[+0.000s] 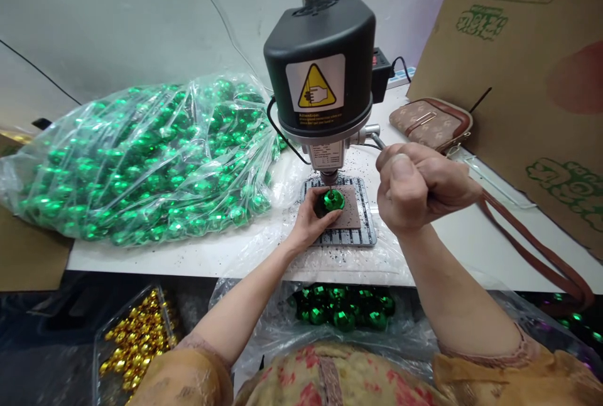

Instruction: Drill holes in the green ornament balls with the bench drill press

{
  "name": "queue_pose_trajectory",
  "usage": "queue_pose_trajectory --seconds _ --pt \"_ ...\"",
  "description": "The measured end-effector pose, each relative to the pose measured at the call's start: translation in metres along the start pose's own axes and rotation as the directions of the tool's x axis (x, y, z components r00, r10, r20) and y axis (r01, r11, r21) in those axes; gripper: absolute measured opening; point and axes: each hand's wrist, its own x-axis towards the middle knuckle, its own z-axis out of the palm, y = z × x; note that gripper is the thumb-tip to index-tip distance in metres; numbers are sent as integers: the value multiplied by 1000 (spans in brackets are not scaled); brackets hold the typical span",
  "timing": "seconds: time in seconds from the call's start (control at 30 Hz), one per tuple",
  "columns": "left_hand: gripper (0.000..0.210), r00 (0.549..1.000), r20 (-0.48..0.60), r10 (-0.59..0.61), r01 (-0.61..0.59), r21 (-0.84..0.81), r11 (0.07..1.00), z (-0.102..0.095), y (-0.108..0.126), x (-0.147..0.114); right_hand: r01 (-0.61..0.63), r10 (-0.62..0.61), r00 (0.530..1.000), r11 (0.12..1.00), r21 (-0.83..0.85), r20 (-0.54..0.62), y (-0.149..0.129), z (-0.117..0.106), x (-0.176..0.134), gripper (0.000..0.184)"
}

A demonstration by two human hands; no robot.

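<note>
A black bench drill press with a yellow warning label stands on the white table. Under its chuck, a shiny green faceted ball rests on a brown pad over the slotted metal base. My left hand is closed around the ball, thumb in front and fingers behind. The drill bit comes down to the top of the ball; whether it has entered I cannot tell. My right hand is raised in a fist around the press's feed lever, whose end is hidden in the fingers. Dark shavings lie about the base.
A large clear bag of green balls fills the table's left. On the right are a brown patterned purse with a strap and a cardboard box. Below the edge, more green balls lie in plastic, beside a bin of gold balls.
</note>
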Motion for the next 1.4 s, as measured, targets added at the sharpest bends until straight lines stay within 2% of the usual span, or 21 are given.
queue_pose_trajectory --seconds 0.3,0.47,0.57,0.63,0.7,0.77,0.83,0.9,0.93,0.97,1.0,1.03,1.13,1.2,1.27,1.33,1.4 --pt "53 1000 -13 10 -10 14 1000 0 0 -2 58 -58 997 998 -3 44 0 -7 -10 46" --pt "51 1000 -15 11 -11 29 1000 1 -1 0 -176 173 984 982 -67 -50 -8 8 14 52" --pt "49 995 -98 32 -22 103 994 2 4 -3 -232 227 972 968 -96 -53 -8 14 32 52" --pt "48 979 -182 89 -48 218 975 1 11 -15 -254 251 967 960 -118 -42 -9 16 39 49" --pt "49 959 -175 221 -150 344 927 -3 21 -36 -271 269 963 956 -115 -31 -11 16 41 49" --pt "52 911 1 412 -375 417 828 -9 30 -65 -281 280 960 955 -91 -25 -13 15 41 49" --pt "49 784 280 554 -616 452 645 -17 35 -98 -276 275 961 960 -48 -22 -14 15 41 48" --pt "44 658 535 530 -753 492 437 -26 36 -129 -259 259 966 966 -7 -17 -14 14 40 48" --pt "44 622 615 485 -783 497 374 -30 35 -140 -251 251 968 968 6 -13 -13 14 40 47" --pt "46 609 657 444 -793 496 354 -36 34 -148 -248 248 969 969 12 -10 -13 13 40 48" --pt "49 613 663 431 -789 489 371 -41 32 -151 -251 251 968 968 10 -9 -12 12 40 48" --pt "51 638 634 437 -768 488 414 -47 31 -149 -257 257 966 967 3 -10 -12 11 39 48" --pt "35 793 391 468 -609 552 570 -66 29 -114 -278 278 960 960 -6 2 -12 9 38 48" --pt "23 882 198 429 -455 597 660 -79 25 -70 -279 279 960 960 10 11 -13 8 37 46" --pt "13 935 50 350 -312 586 748 -92 15 -17 -262 262 965 965 19 1 -13 9 36 45" --pt "13 975 -42 218 -169 494 853 -101 -1 37 -230 230 973 973 22 -15 -12 11 36 45" --pt "16 989 -66 134 -91 445 891 -107 -17 86 -193 194 981 980 39 -24 -10 13 36 45"
